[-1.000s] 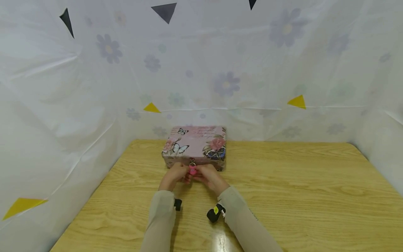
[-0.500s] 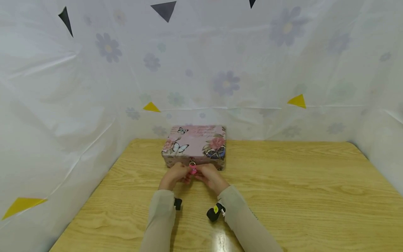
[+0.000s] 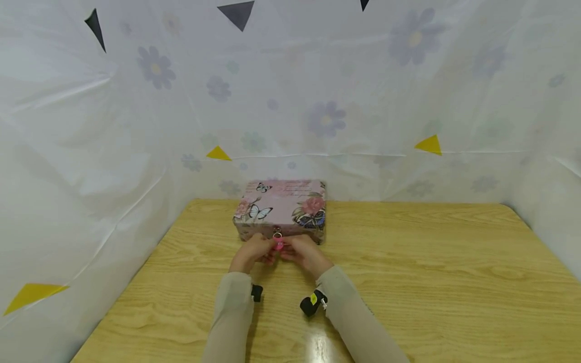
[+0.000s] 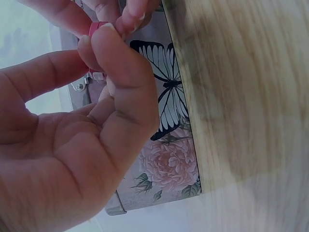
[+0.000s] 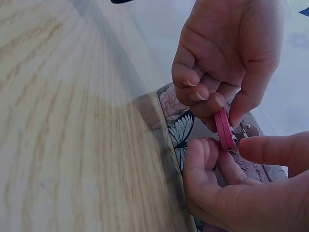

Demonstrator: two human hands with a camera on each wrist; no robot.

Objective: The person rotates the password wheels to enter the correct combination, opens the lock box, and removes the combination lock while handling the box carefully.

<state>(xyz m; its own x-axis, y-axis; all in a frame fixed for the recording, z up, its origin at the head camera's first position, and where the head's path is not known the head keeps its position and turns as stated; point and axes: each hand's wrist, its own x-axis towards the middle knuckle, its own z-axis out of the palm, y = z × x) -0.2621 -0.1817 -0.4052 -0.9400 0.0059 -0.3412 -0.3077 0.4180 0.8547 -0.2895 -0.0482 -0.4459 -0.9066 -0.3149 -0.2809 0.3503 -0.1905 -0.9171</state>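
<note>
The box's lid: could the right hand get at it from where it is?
Probably yes: the right hand is just in front of the lid, nothing visible between, though it is busy at the pink padlock.

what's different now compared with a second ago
Very little: the wrist of the right hand has shifted slightly to the right, and the pink lock appears a touch further right too. Nothing was newly grasped or let go. The left hand and right hand still hold the lock, and the closed floral box stays in place on the table.
</note>
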